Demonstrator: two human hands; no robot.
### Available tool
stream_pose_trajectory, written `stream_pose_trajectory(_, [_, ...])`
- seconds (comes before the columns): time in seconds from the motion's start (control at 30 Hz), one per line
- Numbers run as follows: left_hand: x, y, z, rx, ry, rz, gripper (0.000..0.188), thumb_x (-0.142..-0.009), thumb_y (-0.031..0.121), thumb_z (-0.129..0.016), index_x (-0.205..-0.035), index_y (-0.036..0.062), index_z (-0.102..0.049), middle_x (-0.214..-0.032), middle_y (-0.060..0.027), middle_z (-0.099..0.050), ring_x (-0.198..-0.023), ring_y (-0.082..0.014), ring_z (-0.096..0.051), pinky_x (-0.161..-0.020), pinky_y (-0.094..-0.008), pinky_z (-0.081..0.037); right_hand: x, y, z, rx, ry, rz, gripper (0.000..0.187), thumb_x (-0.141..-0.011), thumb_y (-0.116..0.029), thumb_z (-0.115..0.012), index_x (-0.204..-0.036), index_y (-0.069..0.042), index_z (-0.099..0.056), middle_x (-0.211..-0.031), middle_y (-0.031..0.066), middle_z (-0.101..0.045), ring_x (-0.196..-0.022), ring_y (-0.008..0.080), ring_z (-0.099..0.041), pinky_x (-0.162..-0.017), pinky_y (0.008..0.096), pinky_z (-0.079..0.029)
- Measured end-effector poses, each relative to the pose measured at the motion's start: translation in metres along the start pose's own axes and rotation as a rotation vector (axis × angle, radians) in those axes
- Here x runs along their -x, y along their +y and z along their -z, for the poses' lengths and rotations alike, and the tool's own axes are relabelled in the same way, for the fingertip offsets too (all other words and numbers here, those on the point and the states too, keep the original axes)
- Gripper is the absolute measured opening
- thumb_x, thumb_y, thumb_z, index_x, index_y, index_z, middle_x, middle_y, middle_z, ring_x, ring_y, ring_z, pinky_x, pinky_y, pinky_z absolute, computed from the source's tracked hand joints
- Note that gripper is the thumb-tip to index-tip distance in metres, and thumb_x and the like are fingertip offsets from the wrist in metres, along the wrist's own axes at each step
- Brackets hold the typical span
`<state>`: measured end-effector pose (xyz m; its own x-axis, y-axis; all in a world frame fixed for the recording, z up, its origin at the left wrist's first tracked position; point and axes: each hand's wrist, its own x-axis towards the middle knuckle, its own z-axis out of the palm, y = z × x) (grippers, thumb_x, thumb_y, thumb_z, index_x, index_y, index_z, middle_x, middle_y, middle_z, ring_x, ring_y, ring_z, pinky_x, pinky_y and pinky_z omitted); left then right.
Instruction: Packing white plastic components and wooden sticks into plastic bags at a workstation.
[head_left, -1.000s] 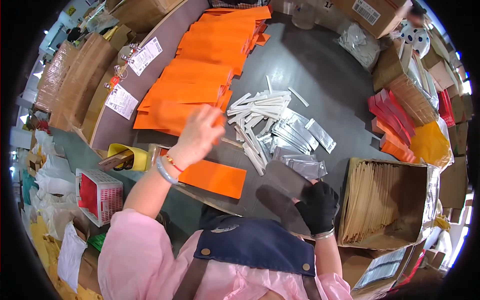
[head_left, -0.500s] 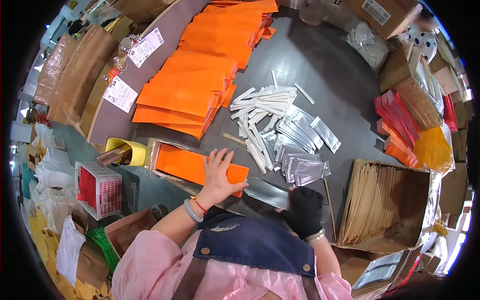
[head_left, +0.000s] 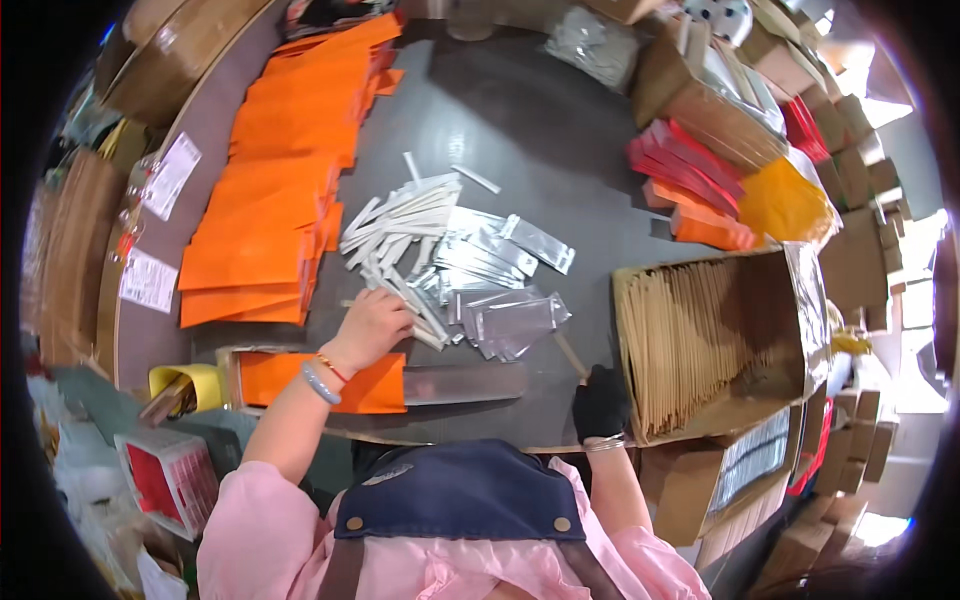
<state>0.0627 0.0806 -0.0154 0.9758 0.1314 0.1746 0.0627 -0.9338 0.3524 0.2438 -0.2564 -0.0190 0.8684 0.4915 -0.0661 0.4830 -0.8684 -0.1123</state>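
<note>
My left hand [head_left: 374, 326] reaches over the near edge of a pile of slim white packets [head_left: 408, 222], its fingers curled down and closed; what they pinch is hidden. Below that forearm lies an orange paper sleeve [head_left: 375, 392], with a shiny, clear-looking curved scoop [head_left: 468, 383] sticking out of its right end. On the right, my black-gloved right hand [head_left: 602, 404] is closed round the near end of a thin wooden stick [head_left: 571, 357]. Silver flat packets [head_left: 490, 250] and clear-fronted sachets [head_left: 515, 318] lie between the hands.
Overlapping orange sleeves [head_left: 265, 210] cover the table's left side. At right stands a carton [head_left: 625, 300] packed with wooden sticks, with red and orange bundles [head_left: 690, 180] behind it. A yellow container [head_left: 195, 388] sits at the near left. A plastic bag [head_left: 592, 45] lies at the back.
My left hand has moved from the orange sleeve up to the white packets. My right hand has let go of the scoop and moved right to the wooden stick. The whole view has shifted.
</note>
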Motion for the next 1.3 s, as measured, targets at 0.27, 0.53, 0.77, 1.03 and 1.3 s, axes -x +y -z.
stream_pose_trajectory(0.27, [-0.001,-0.009,0.006,0.075,-0.065,-0.062,0.007,-0.078,0.011,-0.069,-0.081,0.0095,-0.064,-0.082,-0.0051,-0.061,-0.084,-0.0262,-0.059,-0.076,-0.0367,-0.045,-0.001,0.036,0.048,-0.211,0.178,-0.220,0.022,-0.090,-0.021,-0.057,-0.106,-0.006,-0.055,-0.089,0.0184,-0.063,-0.086,0.0418,-0.062,-0.071,0.0495,-0.050])
stream_pose_trajectory(0.53, [-0.018,0.017,0.016,0.135,-0.004,0.022,0.011,-0.081,0.003,-0.065,-0.092,0.0035,-0.064,-0.085,-0.0129,-0.064,-0.085,-0.0318,-0.061,-0.075,-0.0418,-0.049,-0.015,0.071,0.046,-0.077,0.171,-0.096,0.015,-0.088,-0.015,-0.058,-0.098,-0.004,-0.054,-0.098,0.0209,-0.058,-0.086,0.0423,-0.059,-0.074,0.0507,-0.047])
stream_pose_trajectory(0.77, [-0.076,0.092,-0.036,0.327,0.158,0.005,0.019,-0.079,0.008,-0.071,-0.097,0.0064,-0.065,-0.090,-0.0107,-0.061,-0.088,-0.0295,-0.058,-0.079,-0.0405,-0.045,-0.013,0.055,0.069,-0.373,0.274,-0.198,0.017,-0.100,-0.016,-0.047,-0.103,-0.001,-0.055,-0.084,0.0103,-0.059,-0.078,0.0214,-0.060,-0.073,0.0344,-0.050])
stream_pose_trajectory(1.03, [-0.090,0.099,-0.049,0.069,0.117,0.124,0.024,-0.070,0.017,-0.076,-0.089,0.0102,-0.062,-0.090,-0.0062,-0.058,-0.091,-0.0270,-0.055,-0.079,-0.0408,-0.042,0.011,-0.024,-0.010,-1.221,0.253,-0.141,0.011,-0.100,-0.012,-0.050,-0.108,-0.006,-0.056,-0.093,0.0018,-0.053,-0.081,0.0126,-0.049,-0.074,0.0265,-0.042])
stream_pose_trajectory(1.3, [-0.011,0.095,0.002,0.175,-0.231,0.228,0.033,-0.066,0.023,-0.082,-0.092,0.0103,-0.067,-0.095,-0.0051,-0.063,-0.100,-0.0269,-0.056,-0.085,-0.0408,-0.043,-0.018,-0.009,0.011,-0.706,0.015,0.444,0.022,-0.092,-0.011,-0.059,-0.112,-0.013,-0.068,-0.082,0.0121,-0.058,-0.069,0.0248,-0.058,-0.062,0.0359,-0.046])
